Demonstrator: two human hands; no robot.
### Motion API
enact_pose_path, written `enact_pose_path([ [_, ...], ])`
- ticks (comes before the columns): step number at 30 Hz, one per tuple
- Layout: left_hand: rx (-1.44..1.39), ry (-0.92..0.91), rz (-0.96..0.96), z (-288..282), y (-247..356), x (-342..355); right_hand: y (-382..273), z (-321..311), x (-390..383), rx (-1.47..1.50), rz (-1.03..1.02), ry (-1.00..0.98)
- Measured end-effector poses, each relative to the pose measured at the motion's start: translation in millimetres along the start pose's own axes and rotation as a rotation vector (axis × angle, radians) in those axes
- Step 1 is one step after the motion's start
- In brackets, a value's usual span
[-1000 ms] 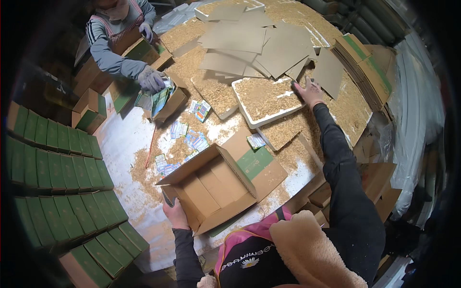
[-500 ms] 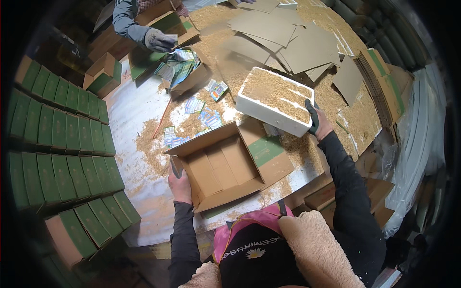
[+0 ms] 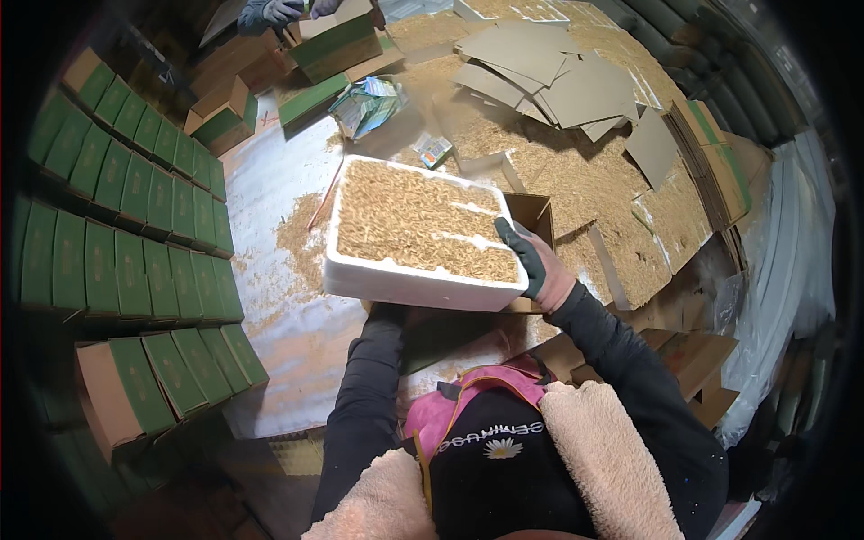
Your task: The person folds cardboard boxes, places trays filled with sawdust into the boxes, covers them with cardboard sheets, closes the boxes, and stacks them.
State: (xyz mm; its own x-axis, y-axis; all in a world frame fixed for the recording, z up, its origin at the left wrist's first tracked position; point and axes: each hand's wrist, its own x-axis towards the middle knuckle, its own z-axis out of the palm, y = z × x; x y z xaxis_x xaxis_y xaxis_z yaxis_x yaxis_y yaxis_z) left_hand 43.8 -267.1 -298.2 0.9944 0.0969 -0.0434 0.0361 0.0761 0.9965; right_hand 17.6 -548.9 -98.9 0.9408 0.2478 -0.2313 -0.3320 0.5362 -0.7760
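A white foam box [image 3: 423,220] filled with light brown shavings is held raised in front of me by my right hand [image 3: 537,261], in a dark-palmed pink glove, gripping its right end. My left forearm reaches under the foam box; that hand is hidden. Behind and beneath it, an open cardboard box [image 3: 531,205] is mostly covered. Farther back, printed packets [image 3: 432,148] and a carton holding more packets [image 3: 367,110] lie on the white-covered table [image 3: 270,396].
Green cartons [image 3: 157,279] stand in rows at left. A co-worker's gloved hand [image 3: 281,13] is at a carton [image 3: 333,45] at the top. Loose cardboard sheets [image 3: 576,90] lie on shavings at back right, beside folded cartons [image 3: 720,166] and plastic sheeting [image 3: 792,243].
My right hand has lifted the foam box from the right and brought it left over the open carton, hiding my left hand. The co-worker's hands have moved to a carton farther back.
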Motion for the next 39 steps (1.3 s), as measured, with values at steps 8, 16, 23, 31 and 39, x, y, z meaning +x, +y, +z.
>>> enact_pose_path([
  [8,0.448,-0.011,0.134,32.8,87.4,22.1,-3.9,-64.9,-32.3,-0.824,-0.249,0.299],
  [16,0.487,0.188,0.038,32.1,112.9,-19.7,0.8,-34.9,8.5,-2.083,-0.700,0.154],
  [23,0.613,0.411,-0.027,24.4,145.6,-18.9,-38.3,-127.2,234.4,-2.046,-0.484,0.272],
  [31,0.670,0.422,-0.150,18.7,138.0,2.6,-6.6,-146.2,298.2,-2.186,-0.323,0.208],
  [39,0.773,0.396,-0.123,20.9,133.6,2.5,-30.4,-15.2,110.5,-1.951,-0.597,-0.171],
])
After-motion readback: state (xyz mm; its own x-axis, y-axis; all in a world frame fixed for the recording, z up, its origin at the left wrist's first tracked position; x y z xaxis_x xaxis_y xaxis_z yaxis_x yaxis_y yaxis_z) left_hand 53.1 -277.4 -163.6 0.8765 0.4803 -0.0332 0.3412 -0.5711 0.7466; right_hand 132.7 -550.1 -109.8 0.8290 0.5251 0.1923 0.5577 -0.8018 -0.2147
